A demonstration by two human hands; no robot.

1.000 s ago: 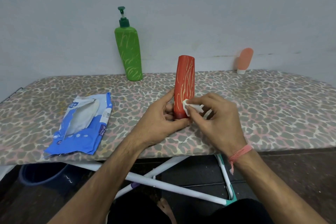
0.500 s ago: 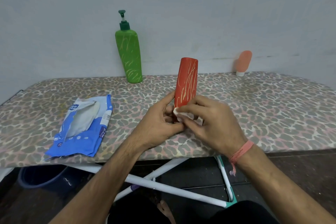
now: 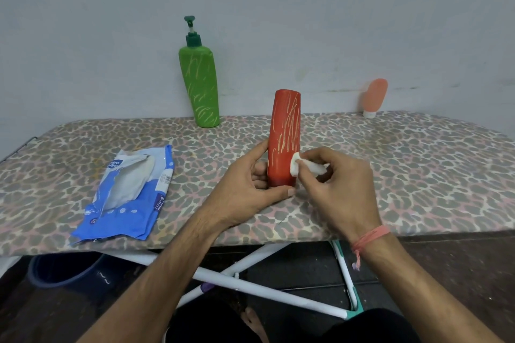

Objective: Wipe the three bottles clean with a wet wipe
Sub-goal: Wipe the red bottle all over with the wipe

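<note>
A red bottle (image 3: 285, 131) with yellow scribbles stands upright near the board's front edge. My left hand (image 3: 250, 189) grips its base, thumb in front and fingers behind. My right hand (image 3: 337, 186) pinches a small folded white wet wipe (image 3: 299, 166) and presses it against the bottle's lower right side. A green pump bottle (image 3: 199, 86), also scribbled, stands at the back against the wall. A small peach-coloured bottle (image 3: 374, 96) with a white cap leans on the wall at the back right.
The ironing board (image 3: 418, 170) has a leopard-print cover and white crossed legs below. An opened blue wet-wipe pack (image 3: 128, 192) lies on its left part. A dark blue bucket (image 3: 64, 273) sits on the floor under the left end.
My right hand has slid the wipe from the bottle's lower front round to its lower right side. The left hand keeps its grip on the base.
</note>
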